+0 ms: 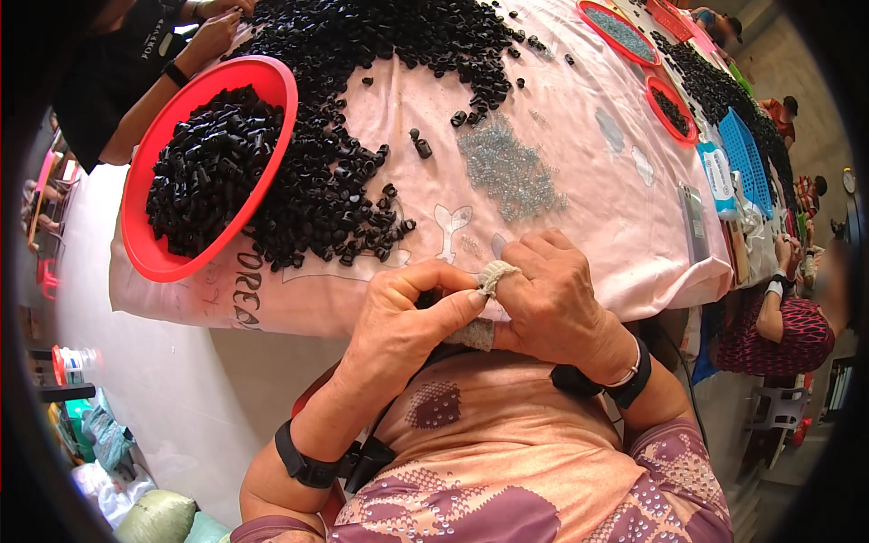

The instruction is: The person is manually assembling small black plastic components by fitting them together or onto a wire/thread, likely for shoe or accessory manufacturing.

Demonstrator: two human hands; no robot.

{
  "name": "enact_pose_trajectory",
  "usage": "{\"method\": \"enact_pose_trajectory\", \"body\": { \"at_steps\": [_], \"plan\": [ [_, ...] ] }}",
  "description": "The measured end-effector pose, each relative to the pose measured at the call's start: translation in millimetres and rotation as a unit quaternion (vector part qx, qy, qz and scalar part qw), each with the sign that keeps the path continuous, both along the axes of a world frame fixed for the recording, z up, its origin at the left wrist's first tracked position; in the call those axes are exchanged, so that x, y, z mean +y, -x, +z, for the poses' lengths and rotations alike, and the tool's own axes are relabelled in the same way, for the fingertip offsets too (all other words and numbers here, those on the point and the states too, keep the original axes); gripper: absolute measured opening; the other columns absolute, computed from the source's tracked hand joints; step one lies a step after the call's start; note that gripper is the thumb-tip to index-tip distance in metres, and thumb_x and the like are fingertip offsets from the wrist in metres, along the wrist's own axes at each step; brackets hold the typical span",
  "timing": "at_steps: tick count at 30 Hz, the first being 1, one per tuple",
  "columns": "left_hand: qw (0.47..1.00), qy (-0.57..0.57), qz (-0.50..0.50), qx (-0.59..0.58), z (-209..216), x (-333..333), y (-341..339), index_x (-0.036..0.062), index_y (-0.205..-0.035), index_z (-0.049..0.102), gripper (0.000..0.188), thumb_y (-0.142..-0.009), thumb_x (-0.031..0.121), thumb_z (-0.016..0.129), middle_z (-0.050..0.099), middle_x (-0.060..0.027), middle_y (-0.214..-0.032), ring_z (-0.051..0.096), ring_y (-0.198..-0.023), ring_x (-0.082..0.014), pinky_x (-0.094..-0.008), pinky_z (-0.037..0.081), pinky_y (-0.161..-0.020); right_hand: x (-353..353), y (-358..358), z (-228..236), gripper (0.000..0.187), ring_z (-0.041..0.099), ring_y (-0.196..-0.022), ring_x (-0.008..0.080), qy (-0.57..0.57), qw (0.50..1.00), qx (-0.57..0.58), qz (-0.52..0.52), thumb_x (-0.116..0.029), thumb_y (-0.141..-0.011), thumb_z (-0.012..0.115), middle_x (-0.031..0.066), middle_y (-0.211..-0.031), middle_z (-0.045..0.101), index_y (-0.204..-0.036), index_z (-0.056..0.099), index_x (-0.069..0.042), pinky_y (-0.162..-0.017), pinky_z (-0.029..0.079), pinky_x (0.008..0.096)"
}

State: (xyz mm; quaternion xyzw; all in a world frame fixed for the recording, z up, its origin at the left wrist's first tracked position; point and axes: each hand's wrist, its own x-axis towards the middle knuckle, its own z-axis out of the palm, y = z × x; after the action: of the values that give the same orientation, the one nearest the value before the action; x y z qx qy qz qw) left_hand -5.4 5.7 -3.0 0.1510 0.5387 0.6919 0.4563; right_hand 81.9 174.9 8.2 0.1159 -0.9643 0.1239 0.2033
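The left hand [405, 315] and right hand [557, 297] meet by the near edge of the desk [625, 249], fingers close together; I can't tell what they hold. Small black caps [317, 195] pile toward its left edge, beside tiny springs [511, 172].

From here I see a round, glossy red plastic basin [172, 264] left of the left hand [403, 312], shiny, short black plastic pieces [317, 195] ahead of that hand, creased, matt pink cloth [625, 240] beyond the right hand [561, 303], rough off-white knit wrap [497, 274] on its finger.
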Motion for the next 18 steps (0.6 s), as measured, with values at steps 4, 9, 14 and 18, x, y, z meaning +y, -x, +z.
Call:
{"method": "enact_pose_trajectory", "body": {
  "at_steps": [4,9,14,18],
  "plan": [
    [1.0,0.01,-0.017,0.018,-2.6,0.0,-1.7,-0.0004,-0.093,0.068,0.013,-0.088,0.012,0.068,0.062,0.0023,-0.079,0.051,-0.073,-0.003,-0.0189,0.042,-0.064,0.6,-1.2,0.5,0.027,0.053,-0.064,0.0256,0.0,1.0,-0.011,0.018,-0.023,-0.049,0.07,0.0068,-0.068,0.05,-0.066,0.056,-0.006,-0.063,0.04,0.0383],
    [1.0,0.007,-0.016,0.002,-2.2,0.5,-1.7,-0.0017,-0.094,0.068,0.017,-0.09,0.015,0.067,0.062,0.0015,-0.079,0.052,-0.074,-0.0033,-0.0189,0.043,-0.065,-1.4,0.5,-4.1,0.028,0.055,-0.063,0.0258,0.0,1.0,0.004,0.006,-0.025,-0.054,0.072,0.0072,-0.067,0.052,-0.066,0.055,-0.007,-0.062,0.041,0.0382],
    [1.0,0.01,-0.002,0.011,8.5,2.7,-4.2,-0.0029,-0.096,0.068,0.02,-0.093,0.017,0.065,0.062,0.0004,-0.081,0.054,-0.077,-0.0044,-0.0201,0.046,-0.067,2.1,1.6,-2.8,0.032,0.056,-0.063,0.0266,0.019,1.0,0.018,0.004,-0.031,-0.063,0.074,0.008,-0.068,0.053,-0.066,0.055,-0.007,-0.062,0.042,0.0387],
    [1.0,0.031,0.002,0.0,10.0,-0.9,-1.2,-0.0032,-0.097,0.067,0.023,-0.094,0.019,0.063,0.063,-0.0012,-0.086,0.056,-0.08,-0.0058,-0.0207,0.048,-0.071,4.9,0.2,-1.5,0.035,0.055,-0.061,0.0267,0.02,1.0,0.019,-0.003,-0.034,-0.066,0.076,0.0084,-0.067,0.053,-0.065,0.053,-0.007,-0.061,0.042,0.0383]
  ]
}}
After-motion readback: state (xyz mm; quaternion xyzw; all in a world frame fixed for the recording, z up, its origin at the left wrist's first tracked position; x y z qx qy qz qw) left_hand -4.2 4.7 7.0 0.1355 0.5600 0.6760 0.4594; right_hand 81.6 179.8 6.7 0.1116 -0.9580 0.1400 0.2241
